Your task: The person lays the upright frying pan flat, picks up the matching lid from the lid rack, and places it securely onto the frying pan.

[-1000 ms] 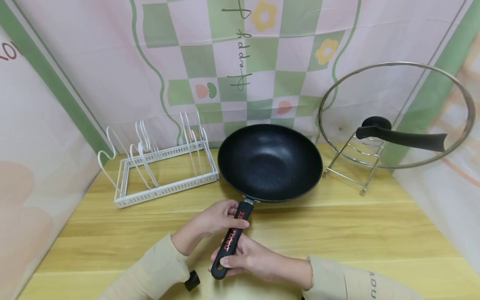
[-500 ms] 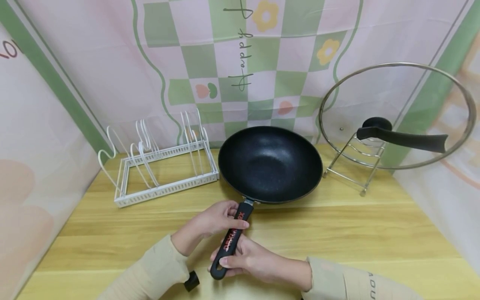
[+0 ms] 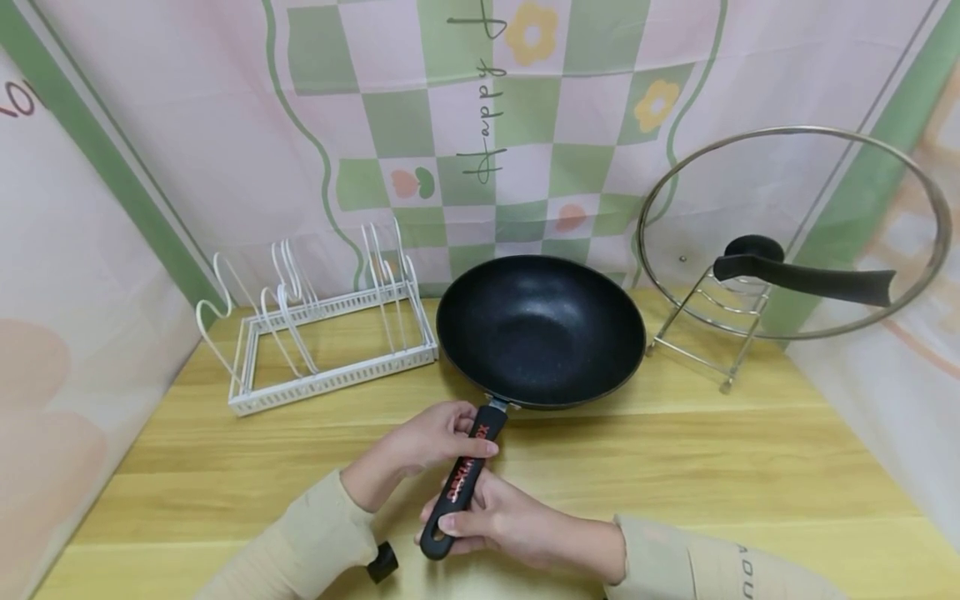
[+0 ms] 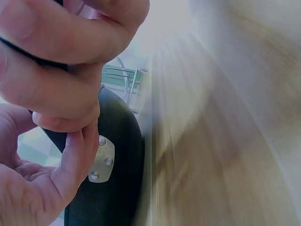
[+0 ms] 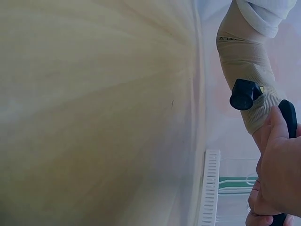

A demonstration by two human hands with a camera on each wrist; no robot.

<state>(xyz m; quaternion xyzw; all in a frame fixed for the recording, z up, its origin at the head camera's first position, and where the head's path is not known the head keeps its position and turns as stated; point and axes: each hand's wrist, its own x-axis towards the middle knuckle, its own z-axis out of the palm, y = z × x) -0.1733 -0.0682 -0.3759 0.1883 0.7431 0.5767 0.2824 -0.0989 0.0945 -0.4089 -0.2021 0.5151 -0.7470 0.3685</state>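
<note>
Both hands are clamped on the black handle [image 3: 468,473] of a dark, round pan [image 3: 542,333], one ahead of the other. The left hand [image 3: 435,435] grips nearest the pan, just short of the metal neck, with its thumb across the top of the handle and its fingers around the far side. The right hand [image 3: 513,515] holds the end nearer the person, its thumb pressed beside the hanging hole and its fingers beneath. The handle slants between the two palms, and the pan's bowl lies beyond both hands, forward and a little to the right of the left one, with its hollow side facing up and toward the person. In the left wrist view, a riveted metal plate [image 4: 102,162] shows on the pan's outer wall, close past the fingers. Whether the pan's base touches the wooden table [image 3: 675,483] cannot be told.

A white rack [image 3: 330,382] with upright wire loops stands on the table just left of the pan. To the right, a large glass lid [image 3: 825,200] with a black handle of its own stands nearly upright in a small wire stand [image 3: 693,357]. Behind them hangs a green and pink checked cloth [image 3: 517,158]. A small black piece [image 3: 383,562] sits by the left sleeve [image 3: 315,525].
</note>
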